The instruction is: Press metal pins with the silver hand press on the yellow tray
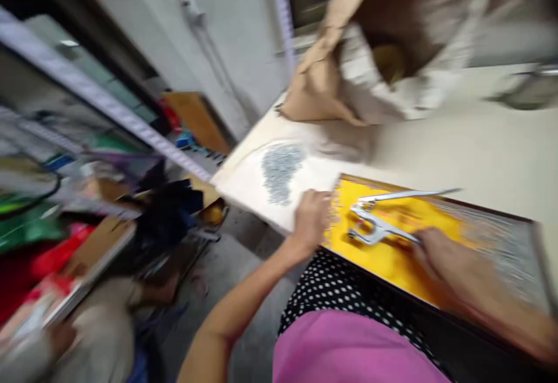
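Note:
My right hand point(440, 255) is wrapped round one handle of silver pliers point(370, 226) with curved, C-shaped jaws. The other handle stands away from it, so the pliers are spread. Beneath them a bright yellow sheet or cloth point(392, 267) lies in a shallow brown-edged tray point(492, 206). Many thin grey pieces point(510, 255) fill the tray's right part. At the tray's left end, my left hand point(311, 220) has its fingers curled together by the yellow material; motion blurs them, and anything they pinch is hidden.
A heap of small grey pieces point(281, 171) lies on the white table point(436, 150). Behind it stands an open brown paper sack point(322, 81). To the lower left, another person point(100, 330) sits by a cluttered work area with red fabric point(56, 258) and a green bag point(30, 223).

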Demonstrator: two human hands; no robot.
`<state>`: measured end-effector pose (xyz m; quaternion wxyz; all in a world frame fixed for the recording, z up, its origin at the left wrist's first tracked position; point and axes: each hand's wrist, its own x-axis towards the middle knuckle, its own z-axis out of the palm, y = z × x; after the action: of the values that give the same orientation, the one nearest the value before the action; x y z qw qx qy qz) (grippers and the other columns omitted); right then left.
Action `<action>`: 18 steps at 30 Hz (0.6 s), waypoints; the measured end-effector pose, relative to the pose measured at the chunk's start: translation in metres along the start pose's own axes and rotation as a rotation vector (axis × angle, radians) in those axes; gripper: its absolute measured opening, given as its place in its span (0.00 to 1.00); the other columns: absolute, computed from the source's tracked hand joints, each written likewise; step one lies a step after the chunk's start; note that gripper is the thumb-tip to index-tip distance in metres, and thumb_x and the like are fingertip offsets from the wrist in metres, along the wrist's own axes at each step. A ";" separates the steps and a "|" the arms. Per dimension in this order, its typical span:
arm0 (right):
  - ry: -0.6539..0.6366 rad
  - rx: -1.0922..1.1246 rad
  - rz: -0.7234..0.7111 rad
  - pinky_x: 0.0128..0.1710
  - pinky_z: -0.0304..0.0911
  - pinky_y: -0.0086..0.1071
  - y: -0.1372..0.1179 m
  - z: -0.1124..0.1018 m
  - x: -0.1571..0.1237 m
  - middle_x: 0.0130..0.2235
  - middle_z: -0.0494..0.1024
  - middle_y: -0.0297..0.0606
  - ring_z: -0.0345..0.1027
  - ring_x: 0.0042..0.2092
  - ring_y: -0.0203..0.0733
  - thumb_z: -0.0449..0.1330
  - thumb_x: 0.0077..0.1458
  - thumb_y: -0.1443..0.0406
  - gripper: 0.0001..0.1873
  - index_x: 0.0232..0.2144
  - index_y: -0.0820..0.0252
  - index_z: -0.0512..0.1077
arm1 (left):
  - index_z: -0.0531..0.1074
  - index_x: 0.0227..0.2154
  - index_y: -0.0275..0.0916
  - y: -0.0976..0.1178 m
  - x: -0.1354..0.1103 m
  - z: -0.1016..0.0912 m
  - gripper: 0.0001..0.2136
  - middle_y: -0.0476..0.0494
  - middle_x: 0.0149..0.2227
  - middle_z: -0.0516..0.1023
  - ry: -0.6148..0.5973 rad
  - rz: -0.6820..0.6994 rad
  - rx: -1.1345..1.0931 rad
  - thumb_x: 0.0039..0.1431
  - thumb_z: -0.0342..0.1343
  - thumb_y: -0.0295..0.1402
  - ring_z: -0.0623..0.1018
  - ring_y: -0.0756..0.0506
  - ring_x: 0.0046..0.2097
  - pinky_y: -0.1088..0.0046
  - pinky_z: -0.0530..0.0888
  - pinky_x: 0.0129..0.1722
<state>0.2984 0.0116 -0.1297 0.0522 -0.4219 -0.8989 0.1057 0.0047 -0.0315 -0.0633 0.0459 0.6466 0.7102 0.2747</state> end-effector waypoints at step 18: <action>0.197 0.081 -0.038 0.32 0.55 0.35 0.005 -0.024 0.014 0.30 0.71 0.36 0.66 0.30 0.41 0.42 0.69 0.61 0.15 0.35 0.55 0.65 | 0.79 0.43 0.38 -0.107 0.070 -0.023 0.14 0.38 0.42 0.79 -0.097 -0.156 0.442 0.68 0.48 0.31 0.73 0.37 0.48 0.62 0.70 0.46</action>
<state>0.2974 0.0293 -0.1076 0.1595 -0.4107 -0.8922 0.0990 -0.1120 0.0257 -0.0721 -0.0418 0.5965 0.7978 0.0767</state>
